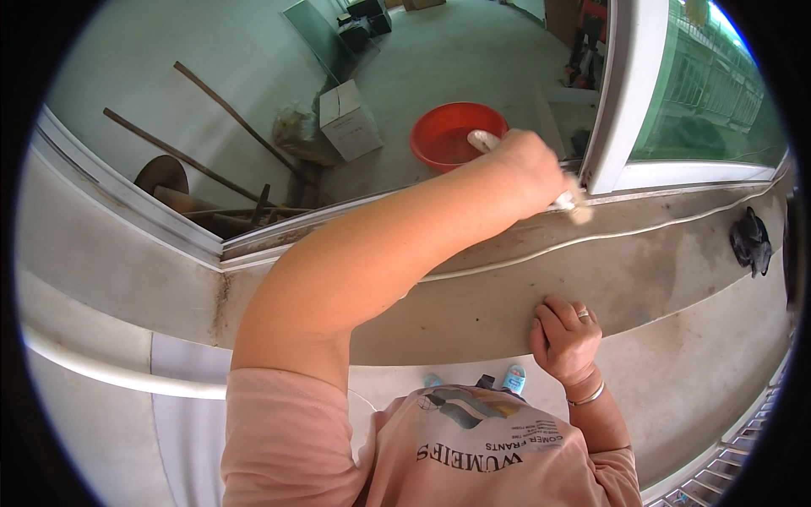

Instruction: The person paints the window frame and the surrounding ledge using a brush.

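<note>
My left hand reaches across to the right, closed around a brush with a pale handle. Its tan bristles are blurred and point down at the sill side of the window track, near the foot of the white window frame. My right hand rests on the concrete sill with its fingers curled under; nothing shows in it. A white cable runs along the sill between my two hands. My left forearm covers part of the track.
Past the opening, a red basin stands on the floor beside a white carton. Wooden poles lean at the left. A black plastic bag lies on the sill at right. Green-tinted glass fills the right pane.
</note>
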Demonstrator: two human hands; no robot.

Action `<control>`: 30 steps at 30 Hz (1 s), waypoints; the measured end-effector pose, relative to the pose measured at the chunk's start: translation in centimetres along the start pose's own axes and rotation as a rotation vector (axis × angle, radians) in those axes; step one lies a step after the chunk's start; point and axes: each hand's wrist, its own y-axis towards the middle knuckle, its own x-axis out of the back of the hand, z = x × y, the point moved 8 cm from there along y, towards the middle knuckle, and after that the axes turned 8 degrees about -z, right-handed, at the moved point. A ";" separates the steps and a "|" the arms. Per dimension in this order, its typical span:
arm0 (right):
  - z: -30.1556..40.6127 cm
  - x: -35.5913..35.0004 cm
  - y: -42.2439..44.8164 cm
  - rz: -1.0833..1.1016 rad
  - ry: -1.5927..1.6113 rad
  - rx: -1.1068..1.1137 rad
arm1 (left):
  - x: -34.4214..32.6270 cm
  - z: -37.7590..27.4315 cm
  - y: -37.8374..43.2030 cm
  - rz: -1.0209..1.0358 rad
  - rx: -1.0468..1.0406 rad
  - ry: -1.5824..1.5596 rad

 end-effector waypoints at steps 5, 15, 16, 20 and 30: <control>-0.7 -0.1 -0.3 0.009 0.031 -0.007 | -4.3 2.2 -6.3 0.118 -0.004 -0.013; 0.3 0.1 -0.2 0.000 0.047 0.028 | -13.5 10.2 -32.3 0.681 0.558 -0.063; 0.2 0.1 -0.3 -0.002 0.040 0.031 | -13.9 10.2 -32.5 0.661 0.575 -0.080; 0.4 -0.1 -0.4 -0.012 0.034 0.030 | -15.4 11.2 -36.9 0.786 0.700 -0.080; 1.5 0.0 0.4 -0.005 -0.004 -0.028 | -16.6 16.0 -52.3 0.883 0.836 0.093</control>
